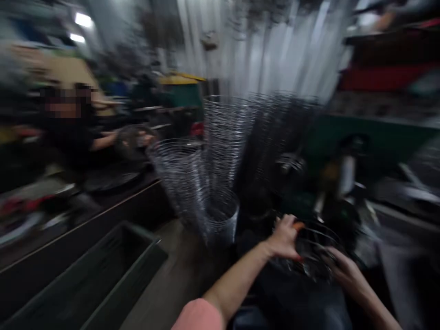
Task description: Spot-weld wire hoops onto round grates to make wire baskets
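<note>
A round wire frame (314,250) with thin curved rims lies in front of me, smeared by motion and dark inside. My left hand (284,238) grips its left side, closed at the rim. Bright orange patches show at the fingertips and thumb of that hand; what they are is too blurred to tell. On the frame's right side, my right hand (338,265) is closed on the wire, with its fingertips partly hidden. Just left of my hands stands a short stack of nested wire rings (222,220).
Taller stacks of wire rings (225,137) rise behind, one leaning left (180,176). A dark green bin (120,275) lies at lower left. Another person (68,133) works at the left, holding a round object. Blurred machinery (347,176) stands at the right.
</note>
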Available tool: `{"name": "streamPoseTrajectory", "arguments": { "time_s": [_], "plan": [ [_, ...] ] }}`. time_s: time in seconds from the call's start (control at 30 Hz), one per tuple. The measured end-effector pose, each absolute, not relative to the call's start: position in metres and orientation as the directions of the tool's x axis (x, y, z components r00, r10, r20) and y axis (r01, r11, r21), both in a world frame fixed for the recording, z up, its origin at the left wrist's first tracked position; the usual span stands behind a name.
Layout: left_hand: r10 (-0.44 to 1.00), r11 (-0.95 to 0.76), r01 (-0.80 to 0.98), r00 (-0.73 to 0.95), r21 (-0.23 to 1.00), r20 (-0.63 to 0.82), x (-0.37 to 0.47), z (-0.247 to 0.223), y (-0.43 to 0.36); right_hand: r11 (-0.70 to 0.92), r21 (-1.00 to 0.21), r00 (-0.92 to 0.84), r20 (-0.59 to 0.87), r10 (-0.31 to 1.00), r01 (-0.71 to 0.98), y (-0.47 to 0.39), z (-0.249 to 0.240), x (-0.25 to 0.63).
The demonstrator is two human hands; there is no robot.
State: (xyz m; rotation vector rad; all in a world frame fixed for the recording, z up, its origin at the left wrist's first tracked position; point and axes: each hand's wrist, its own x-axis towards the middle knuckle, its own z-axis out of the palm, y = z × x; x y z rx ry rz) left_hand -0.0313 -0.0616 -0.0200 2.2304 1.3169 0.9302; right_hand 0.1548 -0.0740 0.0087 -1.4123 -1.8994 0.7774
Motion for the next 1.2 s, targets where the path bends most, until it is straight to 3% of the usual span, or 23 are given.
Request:
{"name": "streamPoseTrajectory", "arguments": {
  "time_s": [0.07,0.17,0.33,0.43,0.9,1.2],
  "plan": [
    [0.891,-0.453,0.615,0.346,0.645,0.295,-0.032,-0.018,-0.061,0.208,-0.787,-0.235,0.082,0.968,0.581,-0.080,0.007,0.171],
    [0.907,-0.411,0.630,0.356,0.658,0.225,-0.030,-0.017,-0.060,0.326,-0.773,-0.441,0.068,0.895,0.544,-0.082,0.009,0.185],
    [0.925,-0.358,0.655,0.343,0.666,0.161,-0.025,-0.015,-0.062,0.441,-0.634,-0.509,0.086,0.856,0.635,-0.083,0.004,0.191],
    [0.930,-0.348,0.658,0.335,0.668,0.154,-0.022,-0.015,-0.060,0.472,-0.582,-0.514,0.106,0.851,0.662,-0.081,-0.003,0.191],
    [0.911,-0.369,0.643,0.394,0.671,0.123,-0.018,-0.032,-0.033,0.501,-0.624,-0.437,0.269,0.858,0.600,-0.069,-0.030,0.192],
    [0.890,-0.426,0.536,0.395,0.729,0.229,-0.016,-0.036,-0.004,0.497,-0.596,-0.384,0.316,0.868,0.631,-0.043,-0.025,0.190]
  ]
}}
